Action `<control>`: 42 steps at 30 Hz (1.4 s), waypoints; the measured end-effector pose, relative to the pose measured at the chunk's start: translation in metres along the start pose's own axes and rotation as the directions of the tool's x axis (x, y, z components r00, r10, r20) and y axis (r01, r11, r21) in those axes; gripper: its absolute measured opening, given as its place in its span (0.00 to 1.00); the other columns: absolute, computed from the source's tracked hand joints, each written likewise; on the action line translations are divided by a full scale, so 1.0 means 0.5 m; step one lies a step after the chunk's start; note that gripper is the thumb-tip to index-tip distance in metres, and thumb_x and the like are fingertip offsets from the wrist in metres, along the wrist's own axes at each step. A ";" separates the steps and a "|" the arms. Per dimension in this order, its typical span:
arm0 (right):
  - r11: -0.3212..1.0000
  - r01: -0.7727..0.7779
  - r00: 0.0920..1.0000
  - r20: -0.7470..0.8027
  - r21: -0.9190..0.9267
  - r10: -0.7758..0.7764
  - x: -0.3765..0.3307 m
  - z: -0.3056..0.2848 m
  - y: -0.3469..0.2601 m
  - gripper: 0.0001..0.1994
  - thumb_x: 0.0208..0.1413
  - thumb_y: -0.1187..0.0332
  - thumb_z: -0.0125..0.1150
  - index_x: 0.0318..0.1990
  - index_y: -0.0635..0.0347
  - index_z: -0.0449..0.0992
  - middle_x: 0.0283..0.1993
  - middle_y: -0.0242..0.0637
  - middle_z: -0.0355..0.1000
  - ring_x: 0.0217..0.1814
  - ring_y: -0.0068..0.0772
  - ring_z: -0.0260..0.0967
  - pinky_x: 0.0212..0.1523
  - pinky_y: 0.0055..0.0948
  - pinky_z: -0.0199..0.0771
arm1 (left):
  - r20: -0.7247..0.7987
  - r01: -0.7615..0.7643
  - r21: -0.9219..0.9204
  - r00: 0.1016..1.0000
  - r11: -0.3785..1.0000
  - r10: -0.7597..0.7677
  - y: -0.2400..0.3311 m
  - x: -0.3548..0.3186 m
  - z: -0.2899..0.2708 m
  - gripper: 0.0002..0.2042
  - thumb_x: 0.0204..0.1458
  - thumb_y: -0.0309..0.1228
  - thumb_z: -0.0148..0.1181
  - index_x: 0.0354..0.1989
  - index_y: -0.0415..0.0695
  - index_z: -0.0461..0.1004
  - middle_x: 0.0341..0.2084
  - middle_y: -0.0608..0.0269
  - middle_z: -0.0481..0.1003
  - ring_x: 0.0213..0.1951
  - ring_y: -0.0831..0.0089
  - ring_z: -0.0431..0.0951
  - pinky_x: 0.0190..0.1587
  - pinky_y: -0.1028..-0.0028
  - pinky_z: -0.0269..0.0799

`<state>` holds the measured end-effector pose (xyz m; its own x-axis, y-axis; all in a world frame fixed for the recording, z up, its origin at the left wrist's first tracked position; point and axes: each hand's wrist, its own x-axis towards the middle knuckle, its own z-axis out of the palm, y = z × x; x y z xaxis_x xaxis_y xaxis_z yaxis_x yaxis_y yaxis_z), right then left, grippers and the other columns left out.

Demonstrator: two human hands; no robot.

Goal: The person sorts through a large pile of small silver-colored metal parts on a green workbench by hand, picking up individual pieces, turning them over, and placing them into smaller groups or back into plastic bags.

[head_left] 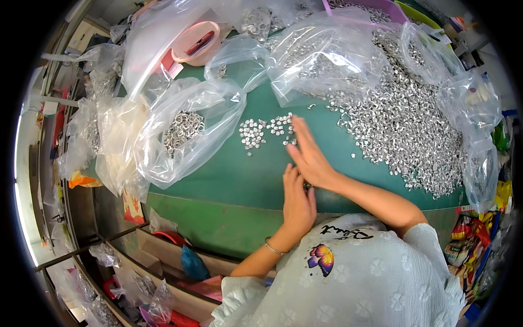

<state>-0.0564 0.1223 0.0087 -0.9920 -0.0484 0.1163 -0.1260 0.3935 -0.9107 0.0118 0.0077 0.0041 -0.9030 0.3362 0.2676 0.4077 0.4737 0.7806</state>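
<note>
Your green worktop [229, 174] is crowded: a big heap of small silver metal rings [403, 125] fills its right side, clear plastic bags [321, 54] of the same parts lie across the far edge, and another clear bag [185, 131] holding rings slumps at the left. A pink bowl [196, 41] sits at the far left corner. Nothing lies between your hands and the small clusters of rings [264, 131] laid flat on the worktop just ahead of you.

Those clusters form a short band running left to right, each ring lying flat, shiny and pale grey, too small to make out further.

Your right hand [308, 155] is stretched out flat, fingers [298, 129] together and pointing away from you, their tips touching the right end of the band. Your left hand [298, 201] rests just behind it, near the worktop's front edge, fingers curled narrow; a few rings [306, 186] show at its fingertips, though you cannot tell if they are gripped.
</note>
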 end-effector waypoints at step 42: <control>0.995 0.023 0.991 -0.137 0.093 -0.010 0.136 0.072 0.000 0.22 0.65 0.64 0.40 0.62 0.67 0.59 0.65 0.55 0.57 0.68 0.52 0.54 0.66 0.36 0.52 | 0.017 -0.012 0.039 1.000 0.999 0.011 -0.194 0.239 -0.127 0.22 0.59 0.24 0.42 0.63 0.35 0.54 0.61 0.43 0.59 0.63 0.54 0.60 0.64 0.67 0.53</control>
<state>-0.1239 0.0861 0.0023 -0.9811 0.0739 0.1788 -0.1484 0.3048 -0.9408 -0.1445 -0.0496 -0.0037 -0.8958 0.3557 0.2666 0.4236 0.5011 0.7547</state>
